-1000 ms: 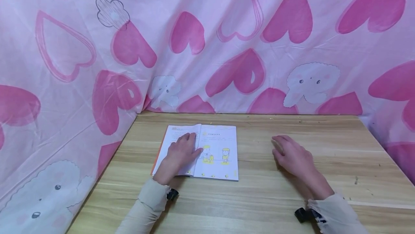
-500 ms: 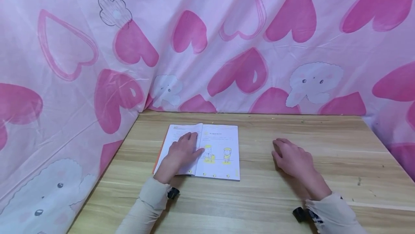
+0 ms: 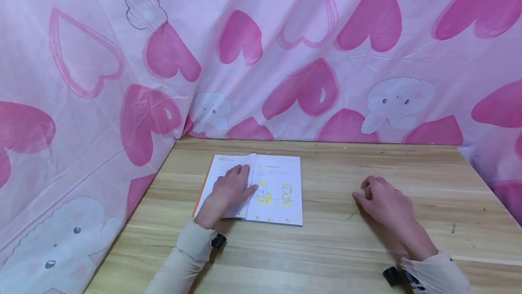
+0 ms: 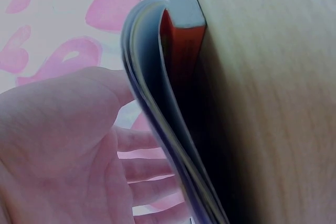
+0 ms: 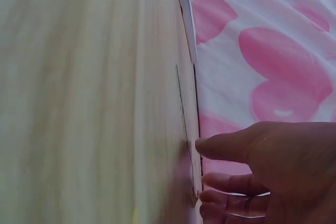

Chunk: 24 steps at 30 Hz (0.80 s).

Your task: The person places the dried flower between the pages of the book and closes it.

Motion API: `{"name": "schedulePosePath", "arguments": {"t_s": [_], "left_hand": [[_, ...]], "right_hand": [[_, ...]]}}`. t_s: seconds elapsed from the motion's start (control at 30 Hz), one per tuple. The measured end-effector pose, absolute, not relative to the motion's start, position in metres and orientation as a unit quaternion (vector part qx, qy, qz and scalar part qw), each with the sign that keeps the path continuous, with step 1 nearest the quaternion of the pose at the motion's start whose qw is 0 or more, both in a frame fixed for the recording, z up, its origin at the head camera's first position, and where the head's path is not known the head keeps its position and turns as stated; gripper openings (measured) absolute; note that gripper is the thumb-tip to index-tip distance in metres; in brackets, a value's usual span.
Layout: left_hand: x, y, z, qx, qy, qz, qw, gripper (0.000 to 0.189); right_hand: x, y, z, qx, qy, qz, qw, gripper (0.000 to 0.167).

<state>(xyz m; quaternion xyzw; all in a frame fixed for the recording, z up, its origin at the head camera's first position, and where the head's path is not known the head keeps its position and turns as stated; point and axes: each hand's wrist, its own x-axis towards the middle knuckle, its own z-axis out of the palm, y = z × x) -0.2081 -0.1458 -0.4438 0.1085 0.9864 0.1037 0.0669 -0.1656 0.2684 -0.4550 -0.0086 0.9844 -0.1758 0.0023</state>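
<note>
An open book [image 3: 278,212] lies on the wooden table, with print on its left page and yellow-capped cartoon figures on the right one. My left hand [image 3: 229,190] rests on the left page near the spine, fingers spread, thumb reaching the fold. In the left wrist view, the straight fingers of my left hand [image 4: 68,145] lie against the curved pages [image 4: 149,85]. Right of the book, my right hand [image 3: 385,201] is loosely bent near the tabletop, with nothing visible in it. By its thumb lies a thin dark line-like thing [image 5: 181,103], too fine to identify.
The wooden table [image 3: 318,253] extends around the book and both hands. A pink curtain [image 3: 285,26] with hearts and white animal faces hangs along the back and left sides. Small dark marks [image 3: 453,228] dot the table on the right. Black wrist devices [image 3: 219,240] sit under both sleeves.
My right hand has shifted to the right, and its fingers and thumb now stand apart. My left hand stays on the book. The head view has shifted slightly.
</note>
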Motion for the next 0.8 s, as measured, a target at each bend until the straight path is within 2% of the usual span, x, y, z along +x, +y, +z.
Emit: {"name": "schedulePosePath", "arguments": {"t_s": [0.13, 0.37, 0.63, 0.8], "left_hand": [[-0.208, -0.146, -0.444, 0.106, 0.986, 0.102, 0.073, 0.069], [-0.209, -0.146, -0.443, 0.105, 0.986, 0.104, 0.076, 0.070], [-0.209, -0.145, -0.443, 0.106, 0.986, 0.101, 0.074, 0.069], [-0.209, -0.146, -0.444, 0.105, 0.986, 0.103, 0.075, 0.070]], "right_hand": [[-0.162, 0.273, -0.452, -0.008, 0.984, -0.175, 0.017, 0.032], [-0.155, 0.276, -0.440, -0.019, 0.985, -0.167, 0.043, 0.038], [-0.152, 0.278, -0.433, -0.060, 0.977, -0.155, 0.137, 0.040], [-0.154, 0.275, -0.441, -0.086, 0.972, -0.174, 0.132, 0.032]]}}
